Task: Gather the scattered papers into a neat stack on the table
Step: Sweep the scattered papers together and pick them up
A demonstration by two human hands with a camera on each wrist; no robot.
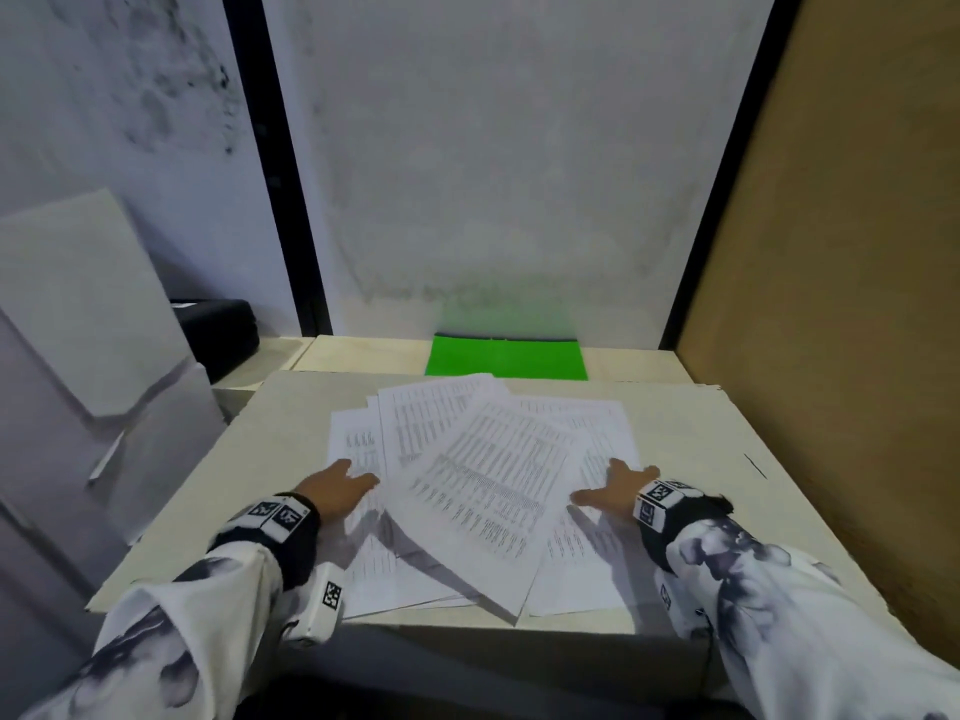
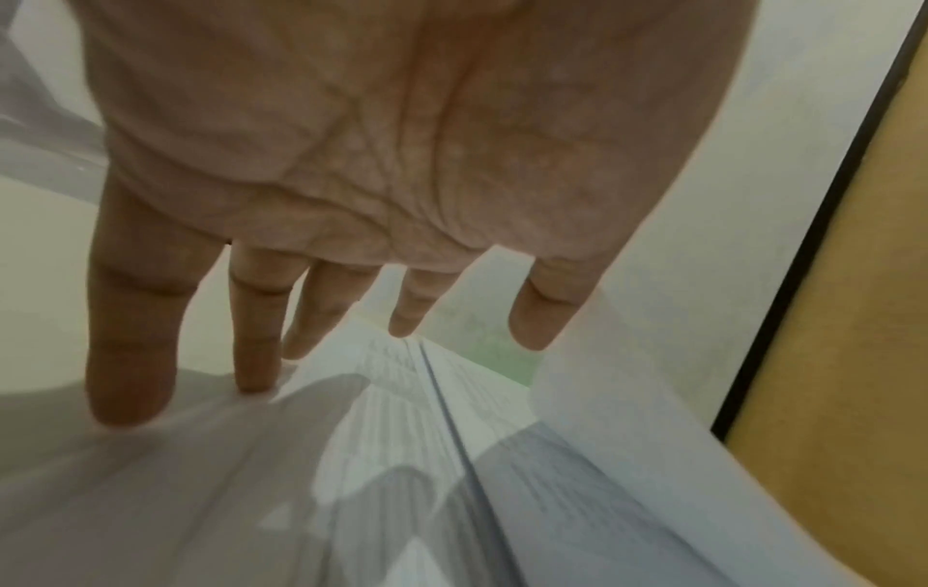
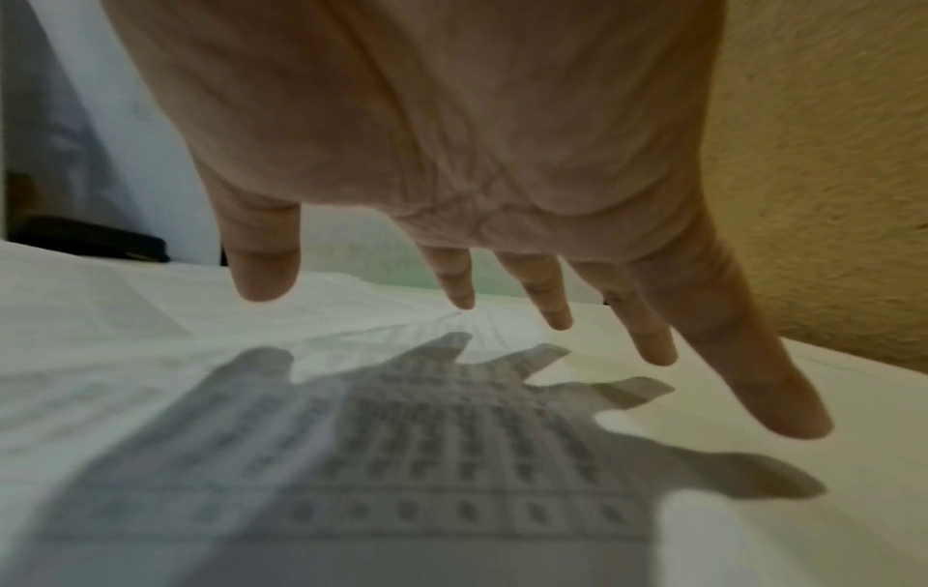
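Observation:
Several white printed papers (image 1: 483,475) lie fanned and overlapping on the pale table (image 1: 218,491), some hanging past its near edge. My left hand (image 1: 340,488) lies flat on the left side of the spread, fingers straight, fingertips (image 2: 125,397) touching the sheets (image 2: 382,456). My right hand (image 1: 615,483) is spread over the right side of the papers. In the right wrist view its fingers (image 3: 783,401) are straight and splayed just above the printed sheet (image 3: 452,456), casting a shadow on it; contact is unclear.
A bright green folder (image 1: 506,358) lies at the back of the table, just beyond the papers. A black case (image 1: 221,330) sits at the back left beside grey boards (image 1: 88,324). A brown panel (image 1: 841,304) walls in the right side.

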